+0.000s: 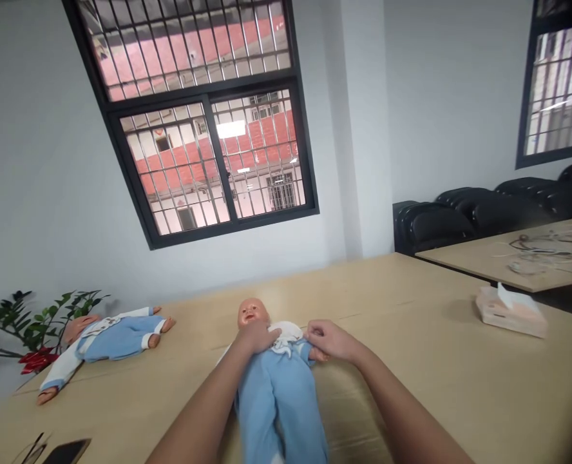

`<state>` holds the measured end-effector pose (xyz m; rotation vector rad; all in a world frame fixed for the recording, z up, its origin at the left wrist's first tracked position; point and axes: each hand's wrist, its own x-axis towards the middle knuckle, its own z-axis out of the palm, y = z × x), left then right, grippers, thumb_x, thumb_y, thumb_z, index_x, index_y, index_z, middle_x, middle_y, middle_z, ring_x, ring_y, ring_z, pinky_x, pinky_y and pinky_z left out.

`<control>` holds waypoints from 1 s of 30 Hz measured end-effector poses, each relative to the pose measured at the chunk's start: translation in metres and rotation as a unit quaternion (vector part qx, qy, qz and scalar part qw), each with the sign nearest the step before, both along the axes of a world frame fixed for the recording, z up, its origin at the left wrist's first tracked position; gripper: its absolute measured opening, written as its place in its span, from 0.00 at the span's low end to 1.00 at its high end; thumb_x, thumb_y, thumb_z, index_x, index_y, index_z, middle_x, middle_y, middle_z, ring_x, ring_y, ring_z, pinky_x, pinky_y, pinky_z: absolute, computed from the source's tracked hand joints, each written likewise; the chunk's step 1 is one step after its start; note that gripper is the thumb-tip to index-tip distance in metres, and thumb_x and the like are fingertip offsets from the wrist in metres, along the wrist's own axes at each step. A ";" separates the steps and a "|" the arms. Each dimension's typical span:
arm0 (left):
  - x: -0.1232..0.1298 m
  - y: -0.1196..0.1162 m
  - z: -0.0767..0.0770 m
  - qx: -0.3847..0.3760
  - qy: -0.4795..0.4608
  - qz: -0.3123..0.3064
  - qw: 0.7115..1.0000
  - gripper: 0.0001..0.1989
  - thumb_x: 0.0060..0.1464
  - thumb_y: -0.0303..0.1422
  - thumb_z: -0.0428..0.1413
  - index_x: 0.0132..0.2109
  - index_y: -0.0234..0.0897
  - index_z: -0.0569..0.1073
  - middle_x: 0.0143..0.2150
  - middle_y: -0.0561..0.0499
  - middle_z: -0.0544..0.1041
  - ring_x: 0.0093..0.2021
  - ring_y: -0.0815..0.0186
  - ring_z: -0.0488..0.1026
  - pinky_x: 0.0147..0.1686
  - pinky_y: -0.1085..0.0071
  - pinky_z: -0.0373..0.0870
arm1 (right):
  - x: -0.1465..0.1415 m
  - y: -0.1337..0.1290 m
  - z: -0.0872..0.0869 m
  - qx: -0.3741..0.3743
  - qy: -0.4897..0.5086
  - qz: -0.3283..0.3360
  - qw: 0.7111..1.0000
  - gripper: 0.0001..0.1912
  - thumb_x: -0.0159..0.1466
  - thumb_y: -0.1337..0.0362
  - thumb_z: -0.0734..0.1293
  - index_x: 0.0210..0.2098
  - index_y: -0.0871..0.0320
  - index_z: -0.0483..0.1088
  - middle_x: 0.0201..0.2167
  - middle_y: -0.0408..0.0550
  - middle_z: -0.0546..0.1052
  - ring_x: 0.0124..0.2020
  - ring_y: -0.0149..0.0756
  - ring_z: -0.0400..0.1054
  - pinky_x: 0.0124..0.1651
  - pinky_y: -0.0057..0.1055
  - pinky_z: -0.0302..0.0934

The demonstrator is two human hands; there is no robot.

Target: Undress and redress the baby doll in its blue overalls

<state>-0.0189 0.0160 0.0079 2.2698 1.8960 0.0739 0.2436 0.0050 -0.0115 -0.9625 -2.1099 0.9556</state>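
A baby doll [252,312] lies face up on the wooden table in front of me, its head away from me. It wears blue trousers [281,393] and a white top with a printed figure and blue cuffs. My left hand [258,336] is closed at the doll's upper chest, just below its chin, thumb along the cloth and the other fingers mostly hidden. At the doll's arm on the right, my right hand [333,339] pinches the sleeve cloth with bent fingers. The doll's small hand [319,355] pokes out of the cuff beneath it.
A second doll [114,336] in like clothes lies at the left, beside a potted plant [39,325]. A phone [66,452] is at the lower left edge. A tissue box [511,312] sits at the right. Cables [551,248] lie on another table near black chairs [440,225].
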 end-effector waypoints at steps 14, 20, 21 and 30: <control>-0.017 0.036 -0.003 -0.026 0.067 0.104 0.992 0.35 0.55 0.57 0.57 0.58 0.34 0.79 0.61 0.33 0.77 0.60 0.46 0.76 0.54 0.60 0.73 | -0.011 -0.027 0.029 0.155 -0.115 -0.045 0.980 0.10 0.63 0.60 0.66 0.30 0.57 0.77 0.26 0.46 0.79 0.29 0.35 0.67 0.34 0.28 0.55; -0.015 0.036 -0.010 -0.010 0.064 0.125 0.990 0.35 0.58 0.56 0.54 0.59 0.33 0.76 0.62 0.31 0.75 0.61 0.45 0.75 0.55 0.57 0.73 | -0.021 -0.033 0.027 0.237 -0.214 -0.064 0.945 0.13 0.68 0.59 0.63 0.33 0.55 0.77 0.29 0.48 0.80 0.32 0.39 0.71 0.35 0.30 0.57; -0.016 0.036 -0.011 -0.010 0.063 0.125 0.990 0.35 0.59 0.57 0.54 0.59 0.32 0.76 0.62 0.31 0.75 0.61 0.45 0.74 0.55 0.56 0.73 | -0.022 -0.035 0.029 0.252 -0.216 -0.066 0.941 0.13 0.69 0.58 0.62 0.38 0.54 0.77 0.35 0.50 0.81 0.35 0.41 0.73 0.37 0.31 0.58; -0.042 0.040 -0.013 -0.010 0.054 0.139 0.989 0.20 0.67 0.44 0.57 0.58 0.35 0.73 0.58 0.42 0.75 0.55 0.56 0.75 0.55 0.51 0.74 | -0.038 -0.077 0.032 0.091 -0.198 -0.009 0.976 0.17 0.55 0.49 0.76 0.36 0.52 0.73 0.33 0.44 0.78 0.33 0.40 0.69 0.33 0.32 0.53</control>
